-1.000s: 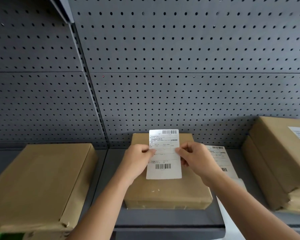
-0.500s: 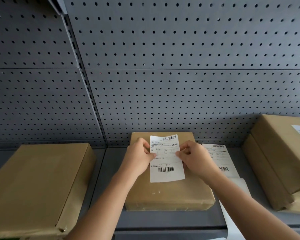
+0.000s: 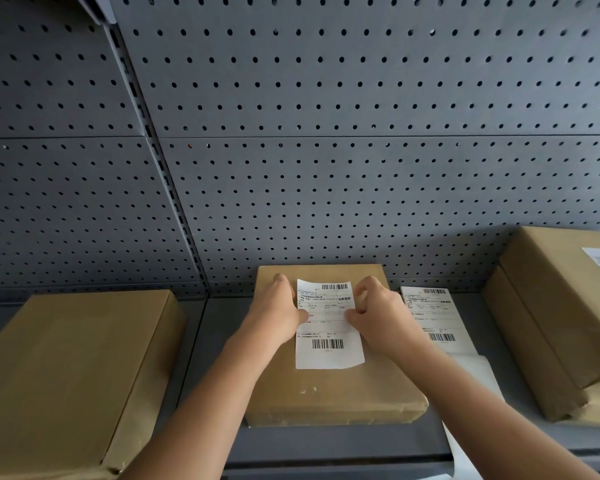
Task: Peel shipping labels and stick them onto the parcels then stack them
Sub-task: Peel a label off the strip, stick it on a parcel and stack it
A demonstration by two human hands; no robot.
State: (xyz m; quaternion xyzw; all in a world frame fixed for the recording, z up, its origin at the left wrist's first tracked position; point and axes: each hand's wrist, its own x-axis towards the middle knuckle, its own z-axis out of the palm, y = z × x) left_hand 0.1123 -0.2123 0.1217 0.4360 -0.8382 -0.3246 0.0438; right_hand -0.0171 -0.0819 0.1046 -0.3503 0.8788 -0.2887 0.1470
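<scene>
You have lowered the label [image 3: 328, 327] since a second ago, and it now lies on top of the middle parcel [image 3: 333, 393], near the front edge of the shelf [image 3: 326, 441]. Your left hand [image 3: 278, 306] pinches its left edge and your right hand [image 3: 378, 317] its right edge, fingers curled. Further back on the right lie spare labels [image 3: 433, 317], just beside the parcel.

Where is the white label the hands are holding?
The label is in the head view's lower middle, over the top of the middle parcel, pinched between the left hand and right hand; another label sheet lies just to its right.
</scene>
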